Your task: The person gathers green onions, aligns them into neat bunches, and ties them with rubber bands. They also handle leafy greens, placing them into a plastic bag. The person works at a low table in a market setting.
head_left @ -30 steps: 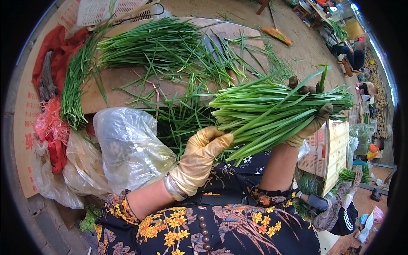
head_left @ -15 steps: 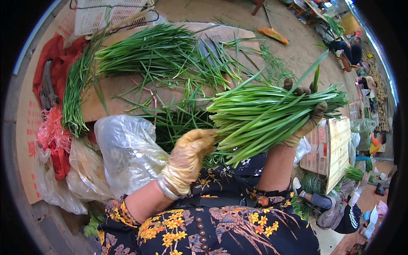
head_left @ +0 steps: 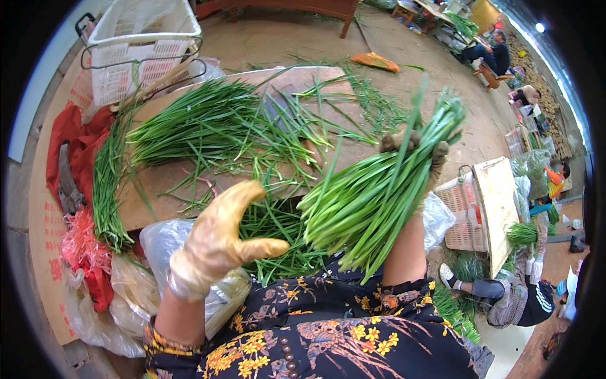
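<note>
My right hand (head_left: 437, 163), in a dirty work glove, grips a thick bunch of green chives (head_left: 366, 205). The bunch is tilted: its pale cut ends fan toward my lap and the other end points up to the far right. My left hand (head_left: 218, 237), in a yellowed glove, is lifted left of the bunch, thumb and fingers spread, holding nothing. Beyond it, a brown board (head_left: 142, 199) carries a large pile of chives (head_left: 192, 114) and scattered loose stalks. A broad dark blade (head_left: 274, 108) lies partly under these stalks.
A white plastic crate (head_left: 142, 63) stands at the far left. Red cloth (head_left: 82, 142), pink plastic string (head_left: 82, 237) and clear plastic bags (head_left: 129, 297) line the left side. Loose chives (head_left: 278, 230) lie between board and lap. Another crate (head_left: 464, 211) stands right; several people sit farther off.
My left hand has let go of the bunch's lower ends, moved left and opened. My right hand has shifted left and turned the bunch steeper. The view has also shifted.
</note>
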